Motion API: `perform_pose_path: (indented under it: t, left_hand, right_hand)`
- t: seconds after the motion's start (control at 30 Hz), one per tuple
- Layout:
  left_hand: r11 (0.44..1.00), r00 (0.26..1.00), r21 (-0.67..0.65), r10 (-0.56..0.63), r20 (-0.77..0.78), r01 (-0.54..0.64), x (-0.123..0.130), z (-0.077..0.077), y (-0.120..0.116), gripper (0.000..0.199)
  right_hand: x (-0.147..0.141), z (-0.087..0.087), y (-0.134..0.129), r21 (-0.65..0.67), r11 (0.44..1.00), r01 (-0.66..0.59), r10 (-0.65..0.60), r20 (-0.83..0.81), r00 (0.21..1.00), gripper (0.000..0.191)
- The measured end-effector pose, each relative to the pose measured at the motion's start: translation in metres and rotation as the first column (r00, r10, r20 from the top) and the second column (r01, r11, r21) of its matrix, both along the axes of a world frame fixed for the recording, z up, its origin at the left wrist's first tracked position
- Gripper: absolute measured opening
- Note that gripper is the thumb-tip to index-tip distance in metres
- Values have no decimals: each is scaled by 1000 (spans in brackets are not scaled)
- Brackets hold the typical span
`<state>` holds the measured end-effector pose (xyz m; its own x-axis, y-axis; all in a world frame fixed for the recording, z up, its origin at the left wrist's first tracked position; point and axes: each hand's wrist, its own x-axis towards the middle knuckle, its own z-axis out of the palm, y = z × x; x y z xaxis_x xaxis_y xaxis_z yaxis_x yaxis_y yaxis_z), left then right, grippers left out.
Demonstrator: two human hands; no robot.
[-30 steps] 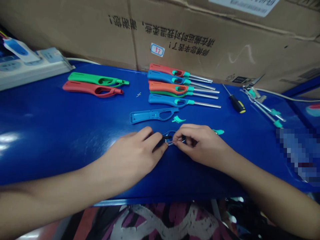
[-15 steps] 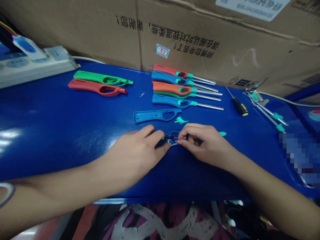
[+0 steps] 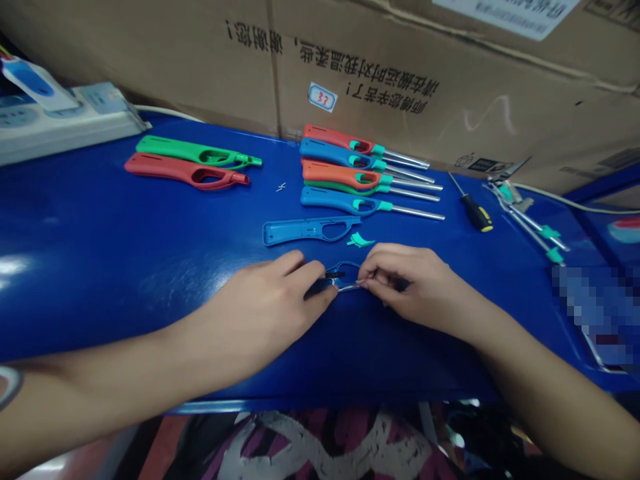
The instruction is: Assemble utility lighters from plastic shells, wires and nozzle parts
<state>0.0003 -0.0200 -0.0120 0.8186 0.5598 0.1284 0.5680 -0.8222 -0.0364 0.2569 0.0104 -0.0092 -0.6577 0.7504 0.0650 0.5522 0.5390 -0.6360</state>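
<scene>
My left hand (image 3: 280, 300) is closed on a blue lighter shell half (image 3: 345, 265), whose looped end shows between my hands; a small black part and a white wire lie in it. The fingers of my right hand (image 3: 400, 273) are pinched at the shell's right end, on or beside the thin wire; the fingertips hide what exactly they grip. Just beyond my hands lie the other blue shell half (image 3: 295, 231), inner side up, and a teal trigger piece (image 3: 360, 240).
Several assembled lighters (image 3: 345, 170) lie in a row before a cardboard box (image 3: 200, 73). Green (image 3: 175, 148) and red (image 3: 165, 168) shells are at left, near a power strip (image 3: 105, 113). Small pins (image 3: 281, 187) lie between. A screwdriver (image 3: 475, 212) and metal tubes (image 3: 530, 223) are at right.
My right fingertips have moved slightly off the black part toward the shell's right end, uncovering more of the loop. My left hand keeps its hold. The whole view has shifted a little.
</scene>
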Motion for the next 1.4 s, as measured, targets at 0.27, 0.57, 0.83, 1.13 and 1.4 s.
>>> perform_pose_path:
  t: [0.27,0.57,0.83,1.13,1.4]
  left_hand:
    - [999,1000,-29,-16,-16,15,-2,-1,2,35]
    - [998,999,-46,-38,28,39,-6,-7,7,34]
    - [998,997,-23,-65,-36,64,-4,1,5,35]
    - [998,997,-23,-67,-46,66,-6,2,6,39]
    - [993,993,37,-114,-26,115,-4,2,5,35]
  right_hand:
    - [5,6,2,8,998,-68,68,36,997,11]
    - [11,20,0,-69,991,-114,117,56,991,18]
    - [18,-13,27,264,949,172,-192,53,980,18]
    - [20,2,23,122,992,12,-11,-10,1000,11]
    - [13,12,4,283,926,-251,110,435,894,16]
